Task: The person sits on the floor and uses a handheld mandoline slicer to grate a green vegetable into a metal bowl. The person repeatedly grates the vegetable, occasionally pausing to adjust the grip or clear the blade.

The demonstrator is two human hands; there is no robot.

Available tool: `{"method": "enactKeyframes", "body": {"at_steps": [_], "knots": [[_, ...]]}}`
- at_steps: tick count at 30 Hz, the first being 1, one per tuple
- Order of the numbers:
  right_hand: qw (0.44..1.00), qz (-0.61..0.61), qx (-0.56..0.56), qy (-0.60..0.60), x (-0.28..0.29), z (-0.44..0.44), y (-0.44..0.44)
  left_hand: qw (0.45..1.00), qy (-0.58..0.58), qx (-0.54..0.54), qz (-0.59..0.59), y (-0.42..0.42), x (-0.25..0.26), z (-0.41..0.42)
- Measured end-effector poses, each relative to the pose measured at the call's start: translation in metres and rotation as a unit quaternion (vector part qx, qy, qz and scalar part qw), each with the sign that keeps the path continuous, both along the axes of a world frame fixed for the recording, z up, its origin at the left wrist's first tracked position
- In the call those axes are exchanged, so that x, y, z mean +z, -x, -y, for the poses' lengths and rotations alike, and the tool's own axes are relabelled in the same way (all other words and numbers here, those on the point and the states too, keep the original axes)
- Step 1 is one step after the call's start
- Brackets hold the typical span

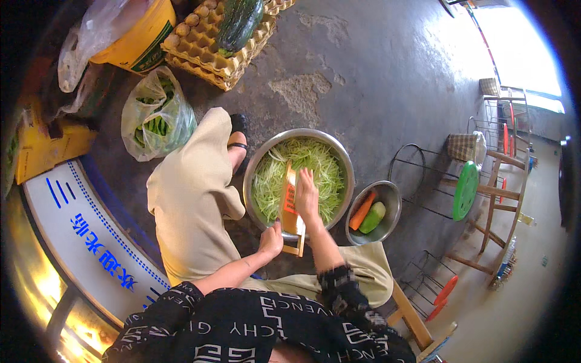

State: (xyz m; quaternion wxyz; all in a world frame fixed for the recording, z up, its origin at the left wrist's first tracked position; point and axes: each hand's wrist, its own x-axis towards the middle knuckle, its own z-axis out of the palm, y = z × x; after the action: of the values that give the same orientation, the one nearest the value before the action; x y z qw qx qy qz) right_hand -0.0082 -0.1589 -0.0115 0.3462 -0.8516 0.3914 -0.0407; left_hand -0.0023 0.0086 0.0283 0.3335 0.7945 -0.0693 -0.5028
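A wooden hand grater (288, 199) with an orange label leans over a wide metal basin (349, 156). Thin pale-green vegetable shreds (324, 159) fill much of the basin. My left hand (271, 240) grips the grater's near end by its side rail. On the grater's right side lies my right hand (307, 193), its fingers stretched out and pointing away from me. Whatever may be under that palm is hidden. Just right of the basin, a smaller metal bowl (390, 227) holds a carrot (362, 212) and a cut green vegetable piece (373, 218).
A plastic bag of green vegetables (159, 118) stands left of my leg. Beyond it are stacked egg trays (204, 54) bearing a dark green squash (239, 25), and a yellow bucket (136, 45). Wire-framed stools with a green seat (465, 190) and a wooden ladder-like frame (504, 195) stand right.
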Motion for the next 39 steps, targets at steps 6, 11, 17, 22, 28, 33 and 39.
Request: {"method": "enactKeyframes", "body": {"at_steps": [6, 11, 17, 22, 28, 33, 39], "knots": [[0.998, -0.053, -0.005, 0.037, 0.069, -0.1, 0.052, 0.997, -0.017, 0.008, -0.072, 0.0, 0.005, -0.008], [0.998, -0.046, -0.01, 0.036, -0.01, -0.014, 0.012, 0.998, -0.002, -0.058, 0.033, 0.006, -0.013, -0.005], [0.988, -0.135, -0.058, -0.047, -0.029, 0.04, 0.0, 0.998, 0.005, -0.051, 0.031, 0.004, -0.004, 0.001], [0.996, -0.083, -0.019, -0.011, 0.04, -0.064, 0.053, 0.999, 0.023, -0.032, -0.006, 0.0, -0.006, -0.002], [0.998, -0.029, -0.001, 0.056, 0.003, -0.043, 0.02, 1.0, -0.01, -0.027, 0.007, 0.001, -0.005, -0.006], [0.994, -0.083, -0.038, -0.055, -0.042, 0.027, -0.014, 0.999, 0.027, -0.038, 0.016, 0.002, 0.001, -0.001], [0.994, -0.04, -0.031, -0.092, 0.034, -0.03, 0.02, 0.996, 0.061, -0.036, 0.051, 0.003, -0.015, -0.009]]}}
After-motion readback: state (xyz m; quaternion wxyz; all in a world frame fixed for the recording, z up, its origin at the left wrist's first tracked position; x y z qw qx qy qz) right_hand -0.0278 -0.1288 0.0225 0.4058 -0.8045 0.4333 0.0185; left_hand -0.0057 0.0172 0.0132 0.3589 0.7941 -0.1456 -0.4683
